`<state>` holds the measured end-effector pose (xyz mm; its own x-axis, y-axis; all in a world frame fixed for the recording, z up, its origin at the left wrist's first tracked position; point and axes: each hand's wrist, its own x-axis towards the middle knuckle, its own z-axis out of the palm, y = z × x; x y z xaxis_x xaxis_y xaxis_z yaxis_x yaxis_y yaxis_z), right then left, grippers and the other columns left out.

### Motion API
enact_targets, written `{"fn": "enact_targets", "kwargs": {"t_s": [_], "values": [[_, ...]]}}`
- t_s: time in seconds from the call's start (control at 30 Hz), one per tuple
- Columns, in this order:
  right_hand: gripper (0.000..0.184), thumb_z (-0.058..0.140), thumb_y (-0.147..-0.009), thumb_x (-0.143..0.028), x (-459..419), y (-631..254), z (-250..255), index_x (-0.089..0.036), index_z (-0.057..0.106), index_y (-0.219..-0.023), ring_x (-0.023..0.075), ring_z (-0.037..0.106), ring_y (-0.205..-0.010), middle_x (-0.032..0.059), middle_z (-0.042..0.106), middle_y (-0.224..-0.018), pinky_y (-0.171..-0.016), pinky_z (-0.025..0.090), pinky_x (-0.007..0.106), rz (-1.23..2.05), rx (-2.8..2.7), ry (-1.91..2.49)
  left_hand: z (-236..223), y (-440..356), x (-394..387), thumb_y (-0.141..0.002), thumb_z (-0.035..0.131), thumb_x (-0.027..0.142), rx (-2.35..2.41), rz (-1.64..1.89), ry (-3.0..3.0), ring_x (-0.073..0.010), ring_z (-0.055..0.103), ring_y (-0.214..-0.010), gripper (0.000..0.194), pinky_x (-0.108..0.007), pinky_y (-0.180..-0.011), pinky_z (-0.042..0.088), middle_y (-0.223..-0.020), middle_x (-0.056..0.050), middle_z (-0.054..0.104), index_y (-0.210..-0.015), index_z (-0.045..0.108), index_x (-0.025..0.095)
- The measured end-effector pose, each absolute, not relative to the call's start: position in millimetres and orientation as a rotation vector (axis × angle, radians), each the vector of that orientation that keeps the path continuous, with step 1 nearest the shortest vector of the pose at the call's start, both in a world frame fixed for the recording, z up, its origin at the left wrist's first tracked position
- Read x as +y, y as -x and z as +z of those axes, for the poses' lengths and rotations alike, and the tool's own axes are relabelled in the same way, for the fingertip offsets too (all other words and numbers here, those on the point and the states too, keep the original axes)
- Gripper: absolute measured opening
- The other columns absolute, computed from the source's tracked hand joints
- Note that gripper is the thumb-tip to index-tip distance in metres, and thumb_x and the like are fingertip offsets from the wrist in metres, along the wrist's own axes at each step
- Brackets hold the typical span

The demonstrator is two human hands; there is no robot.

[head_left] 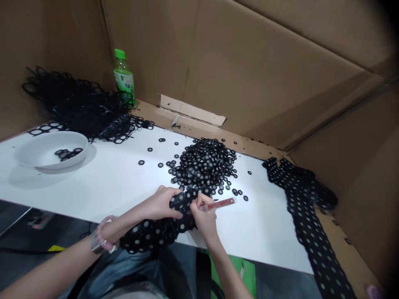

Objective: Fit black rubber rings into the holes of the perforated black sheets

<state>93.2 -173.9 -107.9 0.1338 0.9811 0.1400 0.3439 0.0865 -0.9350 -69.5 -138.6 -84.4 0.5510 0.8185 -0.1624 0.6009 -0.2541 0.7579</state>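
My left hand point(163, 203) is closed on a black sheet strip point(149, 236) dotted with pale round spots, its thumb and fingers pressing the strip near the white tabletop's front edge. My right hand point(204, 214) pinches a slim pen-like tool point(221, 203) with a red, see-through handle that points right. Its working tip is hidden by the fingers, close against the strip. Part of the strip hangs over the edge toward my lap. Just beyond both hands lies a heap of small black discs point(205, 162) with pale centres, several scattered around it.
A white bowl point(31, 151) with several discs stands at left. Behind it are a tangled heap of black ring-holed scrap point(84, 104) and a green bottle point(124, 79). More dotted strip point(308, 220) drapes along the right side. Cardboard walls point(249, 62) enclose the white tabletop point(255, 232).
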Motion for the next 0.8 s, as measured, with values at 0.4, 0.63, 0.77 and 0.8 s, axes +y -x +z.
{"fn": "enact_targets", "kwargs": {"t_s": [0.4, 0.63, 0.77, 0.8], "values": [[0.03, 0.046, -0.064, -0.013, -173.9, -90.2, -105.6, -0.022, 0.023, -0.047, 0.0087, 0.027, -0.043, -0.0082, 0.026, -0.044, -0.046, 0.023, 0.023, 0.784, -1.472, 1.423, -94.0, 71.1, -140.3, -0.059, 0.066, 0.035, 1.201, 0.366, -1.943, -0.0245, 0.051, -0.09, 0.036, -0.031, -0.084, 0.037, -0.087, 0.0, 0.064, -0.092, 0.062, 0.02], [0.031, 0.046, -0.065, -0.012, -174.2, -90.4, -106.0, -0.021, 0.022, -0.048, 0.0086, 0.027, -0.043, -0.0079, 0.027, -0.044, -0.047, 0.023, 0.024, 0.754, -1.518, 1.441, -94.9, 69.3, -141.8, -0.06, 0.066, 0.032, 1.216, 0.391, -1.919, -0.0261, 0.051, -0.093, 0.037, -0.033, -0.087, 0.036, -0.091, -0.002, 0.064, -0.095, 0.061, 0.019], [0.031, 0.046, -0.066, -0.011, -174.2, -88.8, -106.4, -0.021, 0.022, -0.048, 0.0085, 0.027, -0.042, -0.0077, 0.027, -0.043, -0.049, 0.023, 0.025, 0.614, -1.672, 1.46, -96.0, 68.9, -141.1, -0.06, 0.064, 0.028, 1.176, 0.42, -1.905, -0.0233, 0.052, -0.086, 0.028, -0.031, -0.082, 0.039, -0.082, 0.0, 0.062, -0.086, 0.061, 0.018], [0.031, 0.046, -0.066, -0.011, -174.5, -88.2, -106.6, -0.021, 0.022, -0.049, 0.0086, 0.027, -0.042, -0.0077, 0.027, -0.043, -0.049, 0.022, 0.026, 0.596, -1.697, 1.453, -96.6, 69.1, -140.4, -0.06, 0.063, 0.026, 1.139, 0.432, -1.896, -0.0214, 0.053, -0.081, 0.023, -0.029, -0.078, 0.04, -0.078, 0.001, 0.061, -0.082, 0.06, 0.017]]}}
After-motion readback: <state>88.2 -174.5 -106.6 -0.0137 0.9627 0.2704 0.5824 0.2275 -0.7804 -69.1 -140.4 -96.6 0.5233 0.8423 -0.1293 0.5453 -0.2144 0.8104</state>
